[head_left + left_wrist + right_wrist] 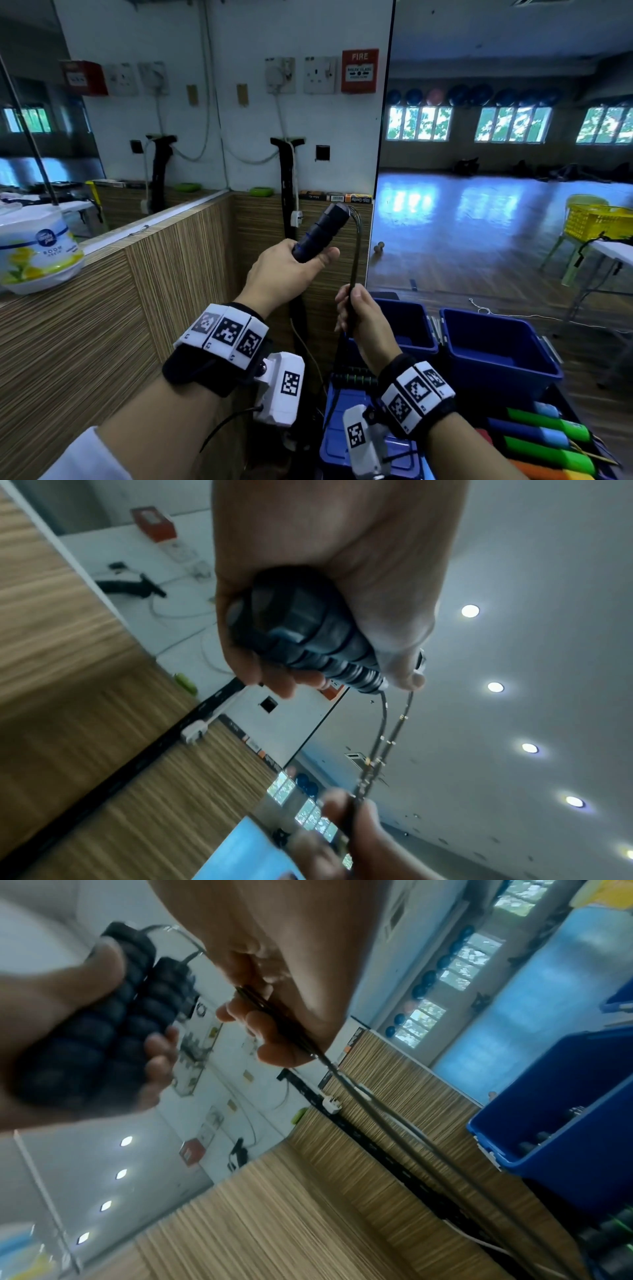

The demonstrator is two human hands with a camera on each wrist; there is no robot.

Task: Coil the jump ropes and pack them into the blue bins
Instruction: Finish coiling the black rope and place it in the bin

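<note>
2 handles point(320, 236) in raised left hand point(279, 270), right hand point(363, 320) pinching rope point(355, 260)

The jump-rope handles point(320, 233) look like matt black foam or rubber, ribbed in rings; the cord point(356, 253) leaving them is thin, smooth and dark, with a slight sheen, and in the left wrist view small pale bands sit along it; the blue bins point(496, 346) below the handles are smooth moulded plastic, faintly glossy at the rims; left of the handles the wall panel point(102, 325) is wood-look laminate with fine streaked grain, matt; the floor point(479, 219) beyond the bins is polished and mirrors the windows; the wrist bands point(222, 335) are black cloth with white printed patches.
</note>
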